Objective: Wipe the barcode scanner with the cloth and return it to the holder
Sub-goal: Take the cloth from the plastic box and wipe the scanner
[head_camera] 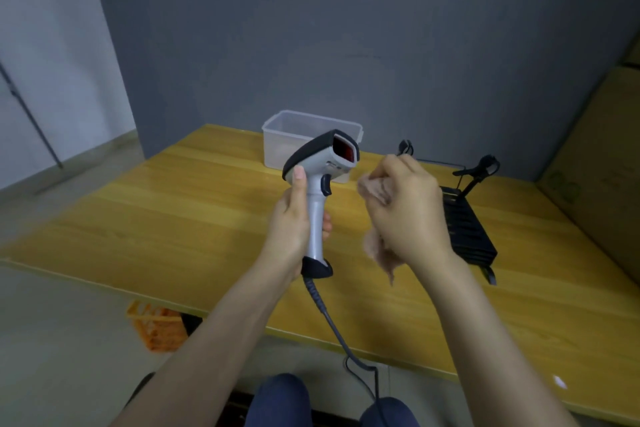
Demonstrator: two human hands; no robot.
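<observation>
No writing is legible. The left hand [294, 222] grips the barcode scanner [320, 184] upright above the tabletop [173, 211] middle, red window facing right toward the right hand [405, 208], whose fingers are closed on the cloth [375, 218].

Clear plastic tub [277, 142] on wooden table [173, 204]; orange crate [156, 326] beneath.

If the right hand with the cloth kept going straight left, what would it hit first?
Most likely the scanner, probably its head, held upright by the left hand. The right hand and cloth look level with it, though depth is unclear.
</observation>
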